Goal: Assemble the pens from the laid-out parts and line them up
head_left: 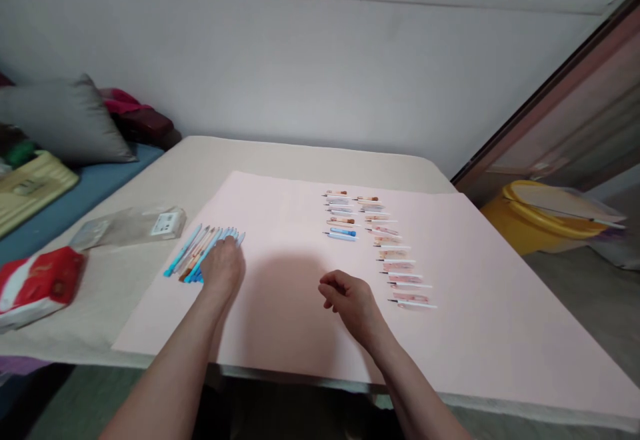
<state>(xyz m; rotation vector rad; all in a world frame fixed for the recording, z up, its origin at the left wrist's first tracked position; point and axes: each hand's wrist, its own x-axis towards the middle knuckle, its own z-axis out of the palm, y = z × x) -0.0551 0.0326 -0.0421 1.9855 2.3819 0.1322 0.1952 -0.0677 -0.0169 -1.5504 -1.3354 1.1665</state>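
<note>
Several slim pens, eight o'clock on counter | judged light, stiff, smooth, prone to rolling; grip mid-barrel | left hand: fingers over pens, clamping cannot be told | right hand: fingers curled together, nothing visibly held

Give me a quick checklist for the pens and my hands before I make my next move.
1. Left hand at the pens: ok, directly over them.
2. Left hand gripping a pen: cannot tell, the hand hides it.
3. Right hand clear of the slim pieces in columns: ok, apart from them.
4. Right hand free: cannot tell, it is curled.
5. Pens spaced apart: not ok, they lie close together.
6. Red pack off the pink sheet: ok, to its left.
</note>
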